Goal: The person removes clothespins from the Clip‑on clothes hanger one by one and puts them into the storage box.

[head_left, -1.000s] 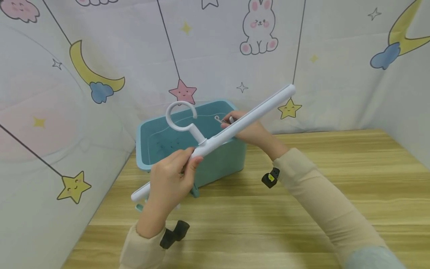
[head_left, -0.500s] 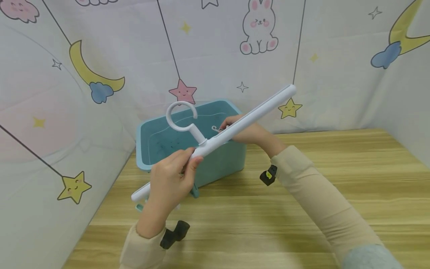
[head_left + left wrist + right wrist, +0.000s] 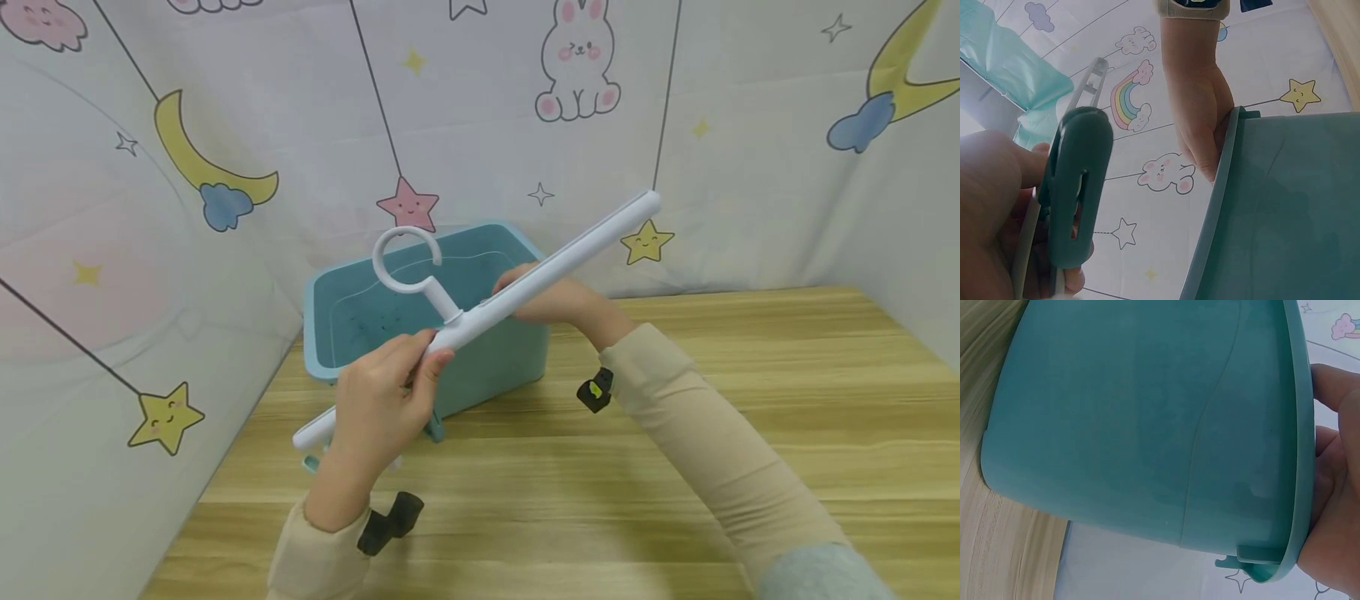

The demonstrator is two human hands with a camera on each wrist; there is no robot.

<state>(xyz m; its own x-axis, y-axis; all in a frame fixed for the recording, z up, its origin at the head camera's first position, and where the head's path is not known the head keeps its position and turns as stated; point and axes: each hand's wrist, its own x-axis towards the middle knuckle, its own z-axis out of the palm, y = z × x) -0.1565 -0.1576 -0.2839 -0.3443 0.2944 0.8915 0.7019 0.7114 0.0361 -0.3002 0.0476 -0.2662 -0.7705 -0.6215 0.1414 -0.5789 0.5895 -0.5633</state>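
A white plastic clothes hanger [image 3: 555, 260] with a round open hook is held up at a slant across the head view. My left hand [image 3: 382, 396] grips its bar just below the hook, thumb on the near side. In the left wrist view a teal clip [image 3: 1082, 187] hangs from the hanger beside the fingers. Behind the hanger stands a teal bin [image 3: 487, 371]. My right hand [image 3: 551, 298] reaches over the bin's right rim, its fingers dipping inside. The hanger and the rim hide its fingertips, and I cannot tell whether they hold anything.
The bin stands on a wood-grain table [image 3: 637, 500] towards the back left. A small teal piece [image 3: 311, 462] shows beneath the hanger's lower end. A white patterned cloth [image 3: 480, 125] with stars, moons and a rabbit encloses the back and sides.
My right hand has moved down and slightly left into the bin. The small pale hook that showed at its fingers is now out of sight. The left hand and hanger stay nearly still.
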